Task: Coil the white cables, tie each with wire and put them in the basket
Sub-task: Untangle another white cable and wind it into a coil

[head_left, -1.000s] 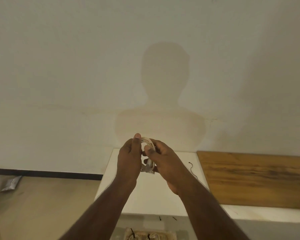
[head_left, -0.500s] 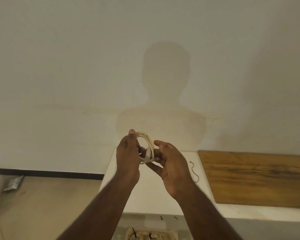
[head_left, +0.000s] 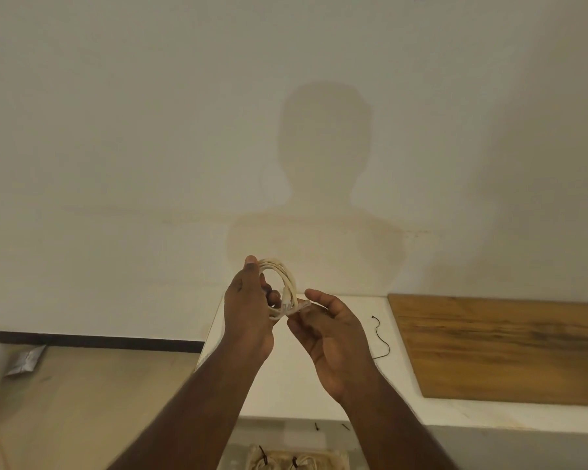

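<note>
Since a second ago you have lifted both hands and parted them, so the coil (head_left: 283, 287) now shows as an open ring where it was bunched between your palms. Behind everything stands the pale wall (head_left: 150, 130), carrying your shadow (head_left: 323, 184). Below it, the white table (head_left: 296, 385) holds a wooden board (head_left: 510, 347) on its right side. Your left hand (head_left: 250, 313) grips the coil's left side, thumb up along the top of the loops, fingers curled behind them. Your right hand (head_left: 333, 329) lies palm up just beside it, pinching the cable's plug end at the coil's lower right. The coil hangs in the air above the table's far edge. At the bottom edge, the basket (head_left: 296, 461) already holds tied cables. A black wire (head_left: 380, 337) lies loose on the table, between your right hand and the board.
</note>
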